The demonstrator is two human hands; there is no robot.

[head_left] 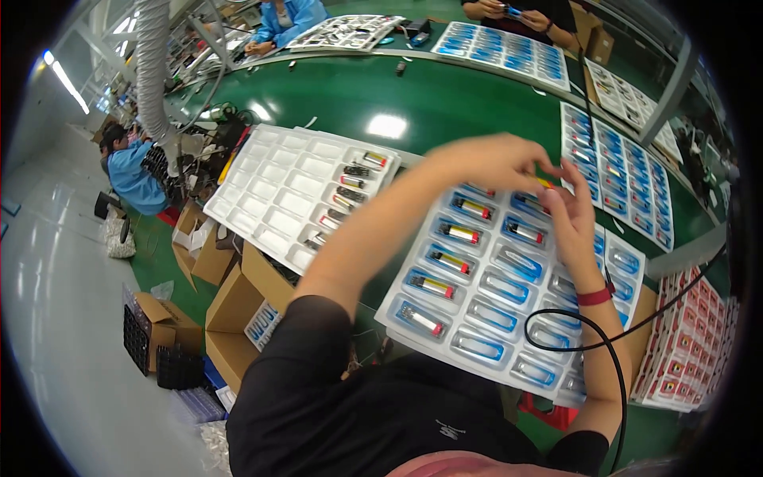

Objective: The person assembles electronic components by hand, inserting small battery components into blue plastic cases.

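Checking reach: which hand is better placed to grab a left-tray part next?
Left, probably: the left hand is nearer the left tray, and its forearm crosses that tray's right edge in view. The right hand is farther off, over the right tray.

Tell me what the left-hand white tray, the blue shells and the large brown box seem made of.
White tray: probably thin moulded plastic, slightly glossy; its rounded pockets look formed from one sheet.
Blue shells: likely smooth plastic, shiny, judging by pale highlights along curved edges.
Brown box: apparently matte cardboard, from its colour and flat folded panels; whether corrugated, I can't tell.
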